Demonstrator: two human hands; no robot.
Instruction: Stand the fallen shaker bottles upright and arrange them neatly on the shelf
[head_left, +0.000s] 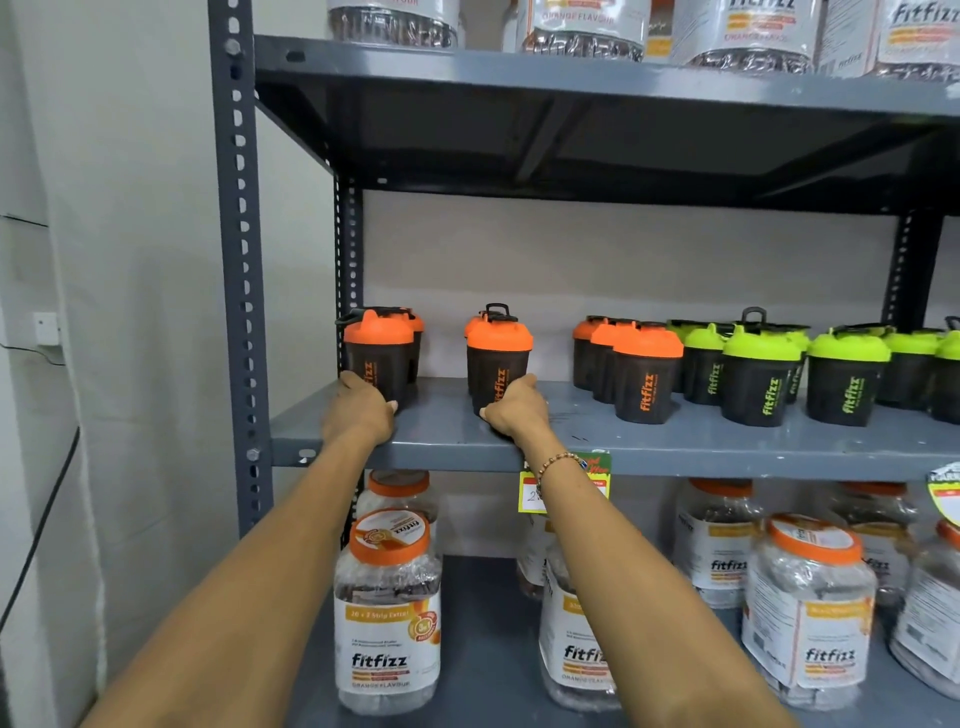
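Nearest, at 6 o'clock: both forearms reach up to the middle shelf; a beaded bracelet sits on the right wrist.

Left hand wraps the base of the far-left orange-lidded shaker at 9 o'clock; grip closed around it. Right hand holds the base of the second orange-lidded shaker; grip closed likewise. Both bottles stand upright on the shelf, each with another just behind.

Progress, as judged: no bottle lies fallen. A gap separates these two pairs from the orange group and the green-lidded shakers at 3 o'clock. Remaining work looks like closing gaps and squaring rows. Rear rows are partly hidden, so possibly something is askew there.

Surface: grey painted steel, slotted uprights. Below, clear Fitfizz jars; more jars above at 12 o'clock. Pale wall behind.
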